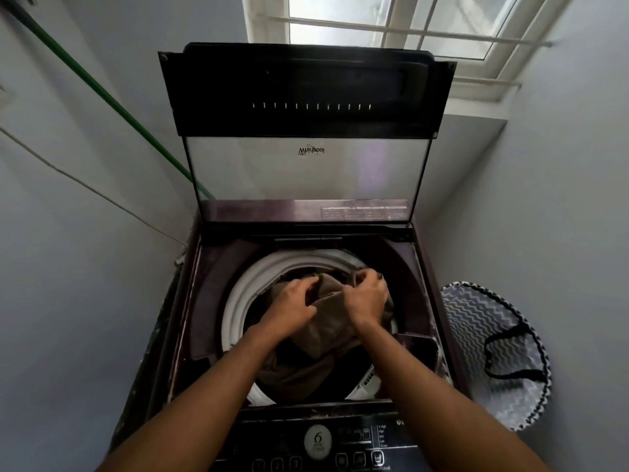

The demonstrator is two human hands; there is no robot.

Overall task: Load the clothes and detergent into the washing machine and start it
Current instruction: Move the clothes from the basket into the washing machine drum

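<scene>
A dark top-loading washing machine [190,301] stands before me with its glass lid [306,165] raised upright. Inside the white-rimmed drum [238,301] lies a brown garment [320,338], bunched over the opening. My left hand [292,304] grips the cloth at its upper left fold. My right hand [367,298] pinches the same cloth near the drum's far right rim. Both forearms reach in from the bottom of the view. No detergent is in view.
The control panel [320,441] with buttons runs along the machine's near edge. A zigzag-patterned laundry basket [493,352] with a black strap stands on the right. White walls close in on both sides; a green hose [112,103] slants along the left wall. A window is behind.
</scene>
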